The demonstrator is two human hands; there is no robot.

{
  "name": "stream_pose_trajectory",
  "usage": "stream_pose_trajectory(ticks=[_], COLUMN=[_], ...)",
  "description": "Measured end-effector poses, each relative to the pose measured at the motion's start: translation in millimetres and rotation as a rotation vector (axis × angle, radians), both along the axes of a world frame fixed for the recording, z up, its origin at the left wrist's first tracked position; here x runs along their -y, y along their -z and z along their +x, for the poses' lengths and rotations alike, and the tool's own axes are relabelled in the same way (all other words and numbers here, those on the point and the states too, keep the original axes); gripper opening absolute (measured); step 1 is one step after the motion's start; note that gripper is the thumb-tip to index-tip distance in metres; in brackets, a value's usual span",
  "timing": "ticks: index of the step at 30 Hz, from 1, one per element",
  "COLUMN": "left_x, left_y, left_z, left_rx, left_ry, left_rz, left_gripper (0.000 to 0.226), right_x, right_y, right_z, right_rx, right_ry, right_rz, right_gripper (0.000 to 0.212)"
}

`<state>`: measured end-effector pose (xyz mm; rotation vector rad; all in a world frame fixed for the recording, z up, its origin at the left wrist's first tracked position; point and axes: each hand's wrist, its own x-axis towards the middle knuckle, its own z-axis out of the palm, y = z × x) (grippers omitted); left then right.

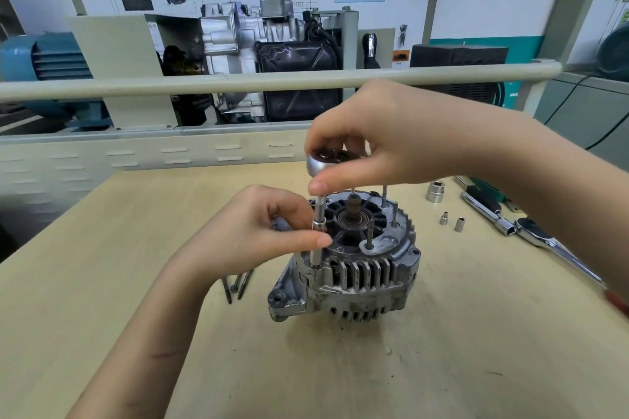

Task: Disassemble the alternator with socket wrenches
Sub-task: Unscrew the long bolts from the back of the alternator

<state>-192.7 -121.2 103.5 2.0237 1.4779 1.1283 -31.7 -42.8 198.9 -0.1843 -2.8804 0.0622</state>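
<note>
A grey metal alternator [357,269] stands upright in the middle of the wooden table [442,350], shaft end up. A socket wrench stands vertically on its left rim, with a slim extension bar and socket [318,238] under a round ratchet head [320,161]. My right hand [384,136] grips the ratchet head from above with curled fingers. Lower down, my left hand [262,231] pinches the extension bar between thumb and fingers. Long bolts [369,231] stick up from the alternator's top.
Three long bolts [236,282] lie on the table left of the alternator. To the right are a large socket [435,191], two small sockets [452,221] and a chrome ratchet handle [531,231]. A railing [170,83] and a cutaway gearbox display [258,54] stand behind the table.
</note>
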Motion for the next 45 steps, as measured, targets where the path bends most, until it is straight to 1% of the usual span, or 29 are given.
stream_pose_trajectory(ticks=[2, 4, 5, 7, 10, 11, 14, 16, 18, 19, 20, 22, 23, 24, 25, 27, 30, 32, 35, 36, 38, 39, 43, 45], left_x=[0, 1, 1, 3, 4, 5, 3, 2, 3, 3, 3, 4, 5, 6, 6, 7, 5, 5, 4, 4, 4, 4, 5, 5], left_y=[0, -1, -2, -2, -2, -2, -2, -3, -4, -4, -4, -6, -7, -7, -7, -7, -3, -2, -3, -3, -3, -3, -4, -4], left_z=[0, 0, 0, 1, 1, 2, 4, 4, 4, 2, 2, 2, 1, 1, 1, 2, 4, 5, 3, 1, 0, 0, 0, 2], left_rx=[0.018, 0.039, 0.051, 0.051, 0.012, 0.004, -0.058, -0.072, -0.072, -0.077, -0.071, -0.031, -0.016, -0.022, -0.021, -0.019, -0.066, -0.066, -0.044, -0.03, 0.007, 0.015, 0.016, -0.002], left_ry=[0.016, 0.039, 0.058, 0.082, 0.042, 0.019, -0.039, -0.053, -0.045, -0.033, -0.018, 0.02, 0.03, 0.03, 0.02, -0.013, -0.083, -0.105, -0.093, -0.069, 0.017, 0.043, 0.016, -0.029], left_rz=[-0.003, -0.038, -0.062, -0.076, -0.036, -0.022, 0.012, 0.028, 0.009, -0.013, -0.03, -0.052, -0.058, -0.044, -0.031, -0.001, 0.073, 0.088, 0.036, 0.008, -0.044, -0.056, -0.033, -0.005], left_gripper=[0.013, 0.004, 0.004, 0.015, 0.03, 0.032, 0.055, 0.06, 0.059, 0.055, 0.045, 0.016, 0.007, 0.006, 0.009, 0.004, 0.036, 0.044, 0.041, 0.032, 0.008, 0.005, 0.017, 0.03], right_x=[-2, -2, -2, -1, 1, 1, 3, 5, 4, 4, 3, 2, 2, 3, 4, 4, 7, 10, 11, 11, 11, 11, 12, 13], right_y=[-1, -1, -1, 0, 0, 0, 1, 3, 3, 3, 3, 3, 3, 3, 2, 2, 1, 2, 4, 4, 3, 3, 3, 3], right_z=[1, 2, 2, 3, 2, 1, 0, 1, 2, 1, 1, 1, 1, 0, 0, -2, -4, -4, -2, -1, -1, -1, -1, -1], right_rx=[0.009, 0.007, 0.003, -0.008, -0.007, -0.002, -0.01, -0.017, -0.019, -0.022, -0.026, -0.035, -0.035, -0.031, -0.026, -0.017, -0.011, -0.021, -0.048, -0.049, -0.035, -0.022, -0.022, -0.03], right_ry=[-0.009, -0.036, -0.055, -0.087, -0.1, -0.087, -0.022, -0.02, -0.031, -0.03, -0.029, -0.033, -0.041, -0.052, -0.062, -0.069, -0.028, -0.027, -0.059, -0.069, -0.089, -0.096, -0.097, -0.075], right_rz=[-0.005, -0.021, -0.029, -0.049, -0.036, -0.02, -0.001, 0.002, 0.007, 0.001, -0.01, -0.041, -0.058, -0.075, -0.085, -0.069, 0.0, 0.036, 0.052, 0.036, 0.002, -0.009, 0.002, 0.031], right_gripper=[0.037, 0.03, 0.027, 0.026, 0.027, 0.028, 0.034, 0.038, 0.034, 0.031, 0.029, 0.028, 0.029, 0.03, 0.031, 0.032, 0.041, 0.044, 0.041, 0.039, 0.038, 0.037, 0.037, 0.04])
